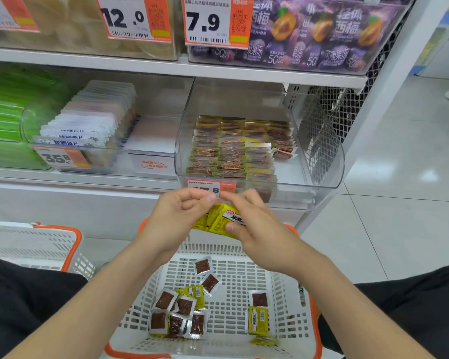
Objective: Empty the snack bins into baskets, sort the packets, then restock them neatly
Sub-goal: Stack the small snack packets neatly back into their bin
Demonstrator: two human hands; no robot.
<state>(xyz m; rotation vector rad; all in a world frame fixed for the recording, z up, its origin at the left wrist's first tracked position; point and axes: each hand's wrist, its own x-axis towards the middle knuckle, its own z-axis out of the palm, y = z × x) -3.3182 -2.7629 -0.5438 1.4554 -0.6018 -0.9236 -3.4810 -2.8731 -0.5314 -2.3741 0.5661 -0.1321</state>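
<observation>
We are holding a stack of yellow packets (218, 221) just below the front wall of the clear bin (322, 161), close under its price tag (210, 188). Our right hand (254, 229) is gripping the stack's right end, with the thumb on the near face and the fingers curled over the top. Our left hand (176, 216) is closing curled fingers on the left end, thumb and forefinger pinched near the upper edge. Neither hand is released.

Inside the clear bin, rows of packets (231, 151) are standing on edge across its left and middle. Its right part is showing bare floor, apart from a few packets toward the back. Below the clear bin, the white basket (228, 314) is holding loose packets (182, 312) lying at all angles, some brown side up and some yellow.

We judge that we are squaring up a handful for restocking. To do it well, we should be turning every packet the same way and tapping the edges flush between both hands. We should also be keeping the pinch firm, since the slick wrappers look likely to fan out. Then the stack should be going on edge into the bare right part of the clear bin, pressed against the neighbouring row.

A second basket (36, 242) is sitting down and left of the clear bin.
</observation>
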